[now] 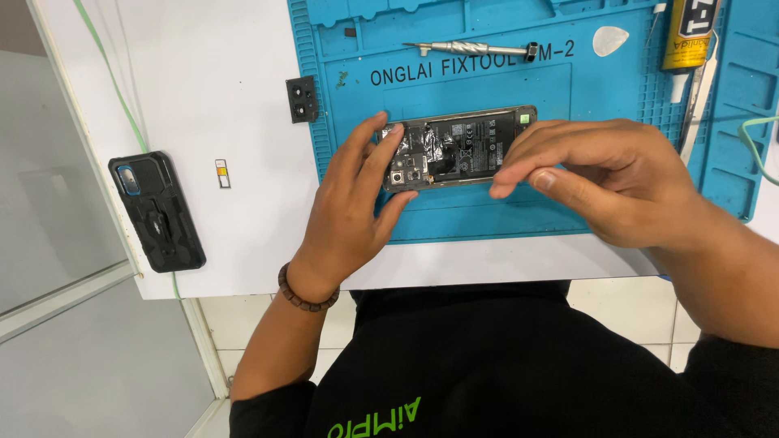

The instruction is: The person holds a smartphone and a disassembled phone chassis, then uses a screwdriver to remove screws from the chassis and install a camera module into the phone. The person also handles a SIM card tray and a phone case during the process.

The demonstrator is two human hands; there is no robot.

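Phone [462, 148] lying on blue mat [487, 219], back cover off, battery and board showing; left hand [357, 207] bracing camera end, fingers spread; right hand [600, 182] hovering over other end, fingertips pinching together, item unclear; screwdriver [471, 49] and black case [157, 211] sitting aside; reassembly judged outstanding.

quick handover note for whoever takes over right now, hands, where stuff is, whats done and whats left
Left hand: fingers rest on the camera end of the opened phone, steadying it on the blue repair mat.
Right hand: over the phone's other end, thumb and forefinger pinched together; whether something small sits in that grip cannot be told.
Around: screwdriver and white pick at the mat's top, glue tube and tweezers top right, small black part at the mat's left edge, black rugged case and small card tray on the white table.
Done: back cover off, battery and board exposed.
Left: phone remains open, case off.
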